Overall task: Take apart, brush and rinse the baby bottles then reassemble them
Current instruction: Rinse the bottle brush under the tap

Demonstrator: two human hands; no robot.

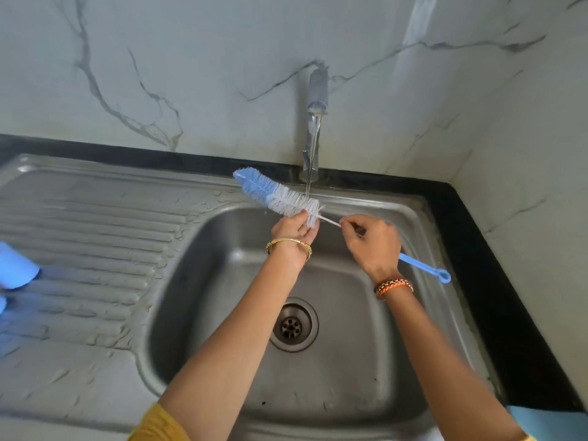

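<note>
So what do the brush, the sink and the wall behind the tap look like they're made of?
Bottle brush: soft blue and white bristles, probably nylon, on a thin pale stem, possibly coated wire; blue glossy handle looks plastic. Sink: brushed stainless steel by its grey sheen and pressed drainer ribs. Wall: glossy white with grey veins, marble or marble-look tile; can't tell which.

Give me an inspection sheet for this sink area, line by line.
Surface: steel sink with ribbed drainboard, wet; drain open.
Job's things: bottle brush held under running water from the tap; blue item at the drainboard's left edge, cut off by the frame, cannot tell what it is.
Clutter: nothing seen.
Grippers: left hand touches the bristles; right hand grips the brush handle.
Cables: nothing seen.
Surroundings: marble-look wall, black counter edge.
</note>
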